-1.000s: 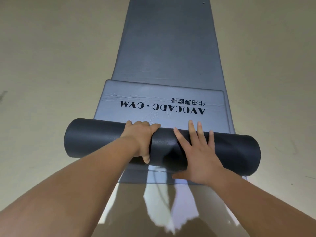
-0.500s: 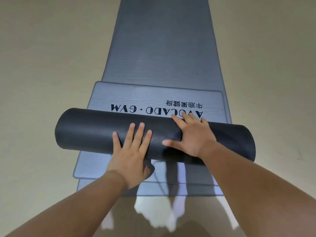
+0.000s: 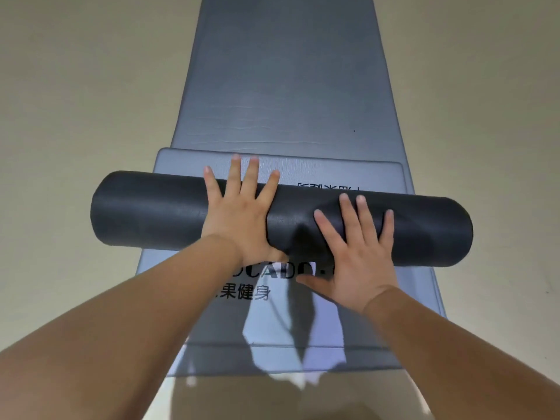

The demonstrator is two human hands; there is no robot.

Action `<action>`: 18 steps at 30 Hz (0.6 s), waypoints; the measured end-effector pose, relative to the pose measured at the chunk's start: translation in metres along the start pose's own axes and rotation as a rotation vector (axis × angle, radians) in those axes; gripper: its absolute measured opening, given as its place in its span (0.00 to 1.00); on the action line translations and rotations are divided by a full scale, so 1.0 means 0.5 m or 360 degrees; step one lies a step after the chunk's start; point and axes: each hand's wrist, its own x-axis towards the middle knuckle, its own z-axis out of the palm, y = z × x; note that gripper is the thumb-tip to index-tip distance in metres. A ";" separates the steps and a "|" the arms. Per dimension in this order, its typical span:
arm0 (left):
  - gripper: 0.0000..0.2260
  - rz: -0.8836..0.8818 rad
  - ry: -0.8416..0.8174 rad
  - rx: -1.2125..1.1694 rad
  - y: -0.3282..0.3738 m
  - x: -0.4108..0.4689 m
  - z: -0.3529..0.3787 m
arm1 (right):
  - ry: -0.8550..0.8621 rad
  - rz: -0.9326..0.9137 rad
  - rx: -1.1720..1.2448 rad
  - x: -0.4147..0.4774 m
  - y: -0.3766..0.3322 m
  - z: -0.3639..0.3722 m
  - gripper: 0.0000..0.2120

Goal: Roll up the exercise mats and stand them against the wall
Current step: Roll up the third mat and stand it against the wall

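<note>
A dark grey rolled mat (image 3: 145, 210) lies crosswise on a stack of flat grey mats. My left hand (image 3: 242, 216) lies flat on top of the roll with its fingers spread and their tips reaching over the far side. My right hand (image 3: 357, 256) presses flat on the roll's near side, thumb down by the mat below. A short flat stretch of light grey mat (image 3: 348, 171) with black print shows just beyond the roll. A printed grey mat (image 3: 188, 274) lies exposed on the near side. A long grey mat (image 3: 288, 71) runs away underneath.
Beige floor (image 3: 75, 116) lies bare on both sides of the mats. The roll's two ends stick out past the mats' edges. Bright light patches and shadows fall on the near mat end (image 3: 272, 334).
The roll has moved away from me over the upside-down print, which it now mostly covers. Upright print has appeared on the near side. Both hands shifted and now lie flat on the roll.
</note>
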 end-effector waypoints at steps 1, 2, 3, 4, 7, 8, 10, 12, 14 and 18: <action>0.63 0.0043 0.0090 0.0039 0.000 -0.009 0.008 | -0.0044 0.0019 -0.0020 0.023 0.009 -0.007 0.58; 0.62 0.0079 0.0129 0.0066 0.000 -0.019 0.016 | -0.0109 0.0035 -0.0058 0.049 0.020 -0.014 0.62; 0.62 0.0080 0.0119 0.0064 -0.001 -0.025 0.024 | -0.0183 0.0048 -0.0105 0.078 0.031 -0.023 0.66; 0.64 0.0043 0.0086 0.0033 -0.001 -0.025 0.028 | -0.0257 0.0056 -0.0140 0.106 0.042 -0.031 0.68; 0.68 -0.0076 0.0041 -0.0041 -0.012 0.022 0.026 | -0.0407 0.0057 -0.0118 0.185 0.073 -0.049 0.74; 0.68 -0.0078 0.0039 -0.0048 -0.017 0.047 0.021 | -0.0460 0.0049 -0.0092 0.208 0.081 -0.055 0.74; 0.65 -0.0074 0.0013 -0.0070 -0.026 0.086 0.007 | -0.0558 0.0021 -0.0055 0.248 0.092 -0.067 0.74; 0.60 -0.0081 0.0004 -0.0043 -0.030 0.110 0.001 | -0.0603 0.0003 -0.0056 0.272 0.096 -0.075 0.73; 0.57 -0.0059 0.0010 0.0023 -0.030 0.119 0.002 | -0.0595 0.0002 -0.0047 0.277 0.095 -0.078 0.70; 0.53 -0.0010 0.0077 0.0129 -0.027 0.092 0.014 | -0.0438 0.0006 -0.0046 0.239 0.086 -0.065 0.64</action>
